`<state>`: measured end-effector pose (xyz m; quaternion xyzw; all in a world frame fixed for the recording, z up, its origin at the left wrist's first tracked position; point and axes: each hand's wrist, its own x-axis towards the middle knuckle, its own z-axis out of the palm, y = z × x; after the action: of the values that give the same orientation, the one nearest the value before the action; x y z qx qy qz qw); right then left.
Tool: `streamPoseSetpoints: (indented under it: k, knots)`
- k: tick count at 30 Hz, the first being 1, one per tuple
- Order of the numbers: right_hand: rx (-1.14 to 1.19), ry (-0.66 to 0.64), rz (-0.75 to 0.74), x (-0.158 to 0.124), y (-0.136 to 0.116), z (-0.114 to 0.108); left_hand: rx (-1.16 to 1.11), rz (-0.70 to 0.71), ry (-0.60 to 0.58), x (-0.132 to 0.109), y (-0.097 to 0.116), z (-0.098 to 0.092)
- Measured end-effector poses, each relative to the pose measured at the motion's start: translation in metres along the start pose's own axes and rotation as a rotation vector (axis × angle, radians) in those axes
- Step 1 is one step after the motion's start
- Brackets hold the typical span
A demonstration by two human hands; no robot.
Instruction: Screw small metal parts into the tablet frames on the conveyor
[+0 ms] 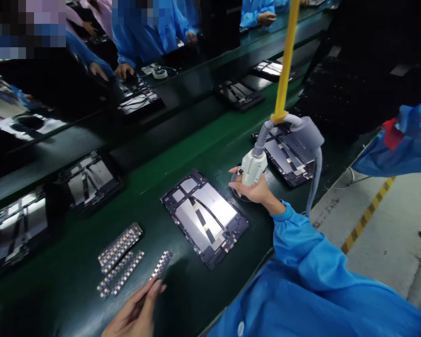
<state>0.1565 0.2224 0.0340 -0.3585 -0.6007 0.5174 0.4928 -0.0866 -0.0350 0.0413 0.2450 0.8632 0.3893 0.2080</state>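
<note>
component strip (162, 263) in left fingers (156, 287), tool (254, 169) in right fingers (243, 189) (inside tablet (210, 258): batteries (218, 202), perhaps)

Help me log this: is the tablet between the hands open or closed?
Open: the tablet shows bare silver panels and dark strips, nothing covering them.

A single head-worn camera looks forward and down from close above the near edge of the counter (136, 206), facing across toward its far edge.
</note>
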Motion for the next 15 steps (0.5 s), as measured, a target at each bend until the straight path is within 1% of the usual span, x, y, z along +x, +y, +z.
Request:
streamPoseSetpoints:
  k: [2, 4, 6, 8, 9, 11, 13, 15]
  knots:
    - [-0.016, 0.041, -0.043, -0.002, -0.008, 0.002, -0.091, 0.072, -0.055, -0.002, 0.002, 0.011]
    - [0.021, 0.045, -0.104, -0.002, -0.02, 0.01, -0.211, 0.131, -0.079, -0.001, 0.004, 0.026]
    - [0.092, -0.017, -0.144, 0.0, -0.036, 0.027, -0.298, 0.141, -0.095, 0.005, 0.007, 0.044]
    - [0.144, -0.129, -0.138, 0.003, -0.051, 0.056, -0.298, 0.185, -0.094, 0.013, 0.01, 0.06]
    - [0.157, -0.187, -0.122, 0.003, -0.056, 0.074, -0.253, 0.244, -0.083, 0.017, 0.012, 0.067]
    - [0.174, -0.298, -0.09, 0.005, -0.06, 0.112, -0.091, 0.423, -0.055, 0.023, 0.016, 0.077]
    - [0.182, -0.375, -0.069, 0.008, -0.054, 0.147, 0.103, 0.588, -0.033, 0.027, 0.018, 0.085]
    - [0.163, -0.415, -0.052, 0.011, -0.042, 0.171, 0.259, 0.668, -0.016, 0.03, 0.017, 0.091]
